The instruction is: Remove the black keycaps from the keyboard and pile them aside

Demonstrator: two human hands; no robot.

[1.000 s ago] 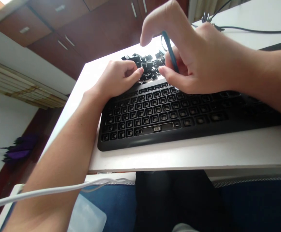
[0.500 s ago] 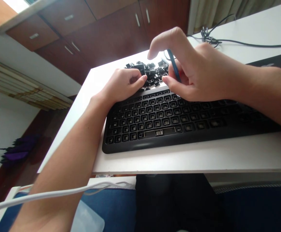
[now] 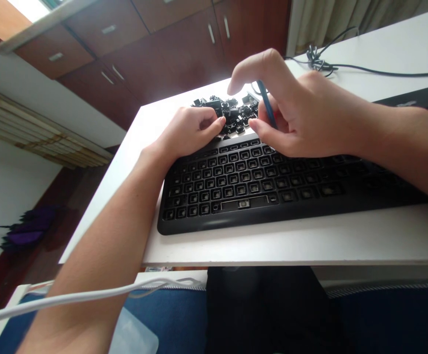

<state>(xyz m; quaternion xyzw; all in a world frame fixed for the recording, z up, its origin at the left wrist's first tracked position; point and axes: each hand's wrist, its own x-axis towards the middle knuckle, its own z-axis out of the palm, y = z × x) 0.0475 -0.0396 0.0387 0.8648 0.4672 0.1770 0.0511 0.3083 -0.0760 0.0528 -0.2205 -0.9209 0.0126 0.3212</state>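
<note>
A black keyboard (image 3: 241, 179) lies on the white table with its keycaps off, showing rows of bare key sockets. My left hand (image 3: 189, 130) is closed at its far left corner, thumb along the far edge and the other fingers curled and partly hidden. Over the keyboard's far edge, my right hand (image 3: 295, 108) holds a slim blue stick-like tool (image 3: 266, 104) between thumb and curled fingers, its index finger arched above. The tool's lower end is hidden by the hand. Just beyond the keyboard, a heap of loose black keycaps (image 3: 238, 118) lies between the two hands.
A tangled black cable (image 3: 319, 61) lies on the white table (image 3: 272, 241) at the far right. A white cord (image 3: 88, 296) crosses in front of my left forearm. Wooden cabinets (image 3: 169, 64) stand beyond the table, and a purple umbrella (image 3: 25, 231) is at the left.
The view has shifted slightly, so everything sits a little lower and to the right. Both hands keep nearly the same pose, and the blue tool stays in my right hand.
</note>
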